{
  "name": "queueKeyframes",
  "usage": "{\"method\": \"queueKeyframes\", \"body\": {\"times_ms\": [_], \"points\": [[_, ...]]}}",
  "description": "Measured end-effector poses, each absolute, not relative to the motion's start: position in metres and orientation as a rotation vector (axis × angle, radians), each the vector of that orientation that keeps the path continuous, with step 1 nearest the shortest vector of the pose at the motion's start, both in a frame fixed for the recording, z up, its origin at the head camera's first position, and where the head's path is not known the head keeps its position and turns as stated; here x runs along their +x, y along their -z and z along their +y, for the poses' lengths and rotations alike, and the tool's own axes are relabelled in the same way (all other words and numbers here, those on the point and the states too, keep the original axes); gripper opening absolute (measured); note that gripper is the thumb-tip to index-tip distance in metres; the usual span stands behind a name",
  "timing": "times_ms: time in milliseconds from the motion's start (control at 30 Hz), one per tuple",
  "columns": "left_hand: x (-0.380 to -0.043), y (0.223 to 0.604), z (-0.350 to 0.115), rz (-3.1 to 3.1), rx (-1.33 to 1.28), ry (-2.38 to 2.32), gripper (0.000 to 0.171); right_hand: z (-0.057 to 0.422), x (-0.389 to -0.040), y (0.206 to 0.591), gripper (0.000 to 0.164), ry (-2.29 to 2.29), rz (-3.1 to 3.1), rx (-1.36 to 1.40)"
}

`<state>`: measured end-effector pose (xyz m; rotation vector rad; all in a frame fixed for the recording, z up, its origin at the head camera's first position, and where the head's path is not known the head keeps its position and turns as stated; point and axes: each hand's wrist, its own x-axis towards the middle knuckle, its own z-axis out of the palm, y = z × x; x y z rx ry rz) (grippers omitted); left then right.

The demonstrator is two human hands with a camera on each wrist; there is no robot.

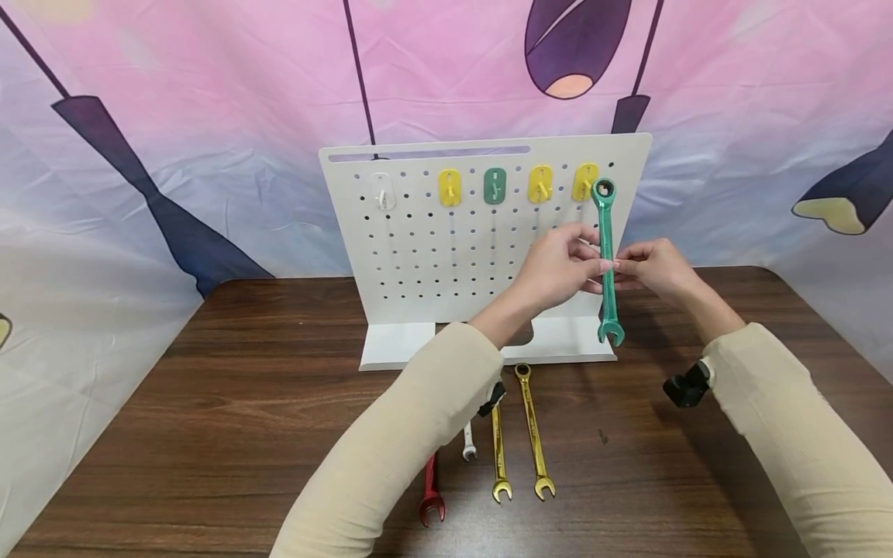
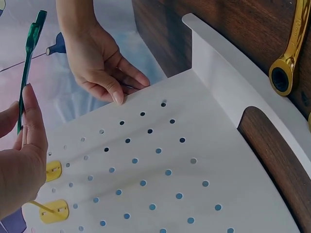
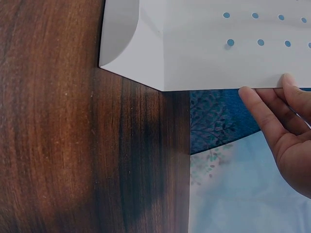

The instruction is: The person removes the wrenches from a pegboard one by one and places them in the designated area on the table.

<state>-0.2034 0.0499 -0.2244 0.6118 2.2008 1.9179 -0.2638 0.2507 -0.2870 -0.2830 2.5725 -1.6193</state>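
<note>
My left hand (image 1: 556, 267) pinches a green combination wrench (image 1: 608, 298), held upright before the right part of a white pegboard (image 1: 418, 267). The ring end points up, close to the rightmost yellow hook (image 1: 584, 182); the open end hangs down. My right hand (image 1: 657, 267) grips the board's right edge. In the right wrist view its thumb (image 3: 290, 82) lies over the edge on the front side. The left wrist view shows the green wrench (image 2: 26, 68) edge-on, apart from the board.
More hooks line the board's top: a white one (image 1: 384, 191), a green one (image 1: 494, 186) and other yellow ones (image 1: 449, 188). On the brown table (image 1: 265, 403) lie two gold wrenches (image 1: 534, 434), a silver wrench (image 1: 469, 443) and a red wrench (image 1: 430, 492), some partly behind my left sleeve.
</note>
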Motion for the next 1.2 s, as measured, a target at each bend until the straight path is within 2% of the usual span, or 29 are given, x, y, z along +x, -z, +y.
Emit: {"method": "queueKeyframes", "body": {"times_ms": [833, 1200], "points": [[-0.194, 0.231, 0.037, 2.172, 0.592, -1.853, 0.017, 0.250, -0.261, 0.288, 0.028, 1.622, 2.560, -0.206], [-0.196, 0.252, 0.006, 2.181, 0.451, -1.797, 0.019, 0.248, -0.261, 0.286, 0.028, 1.656, 2.540, -0.204]]}}
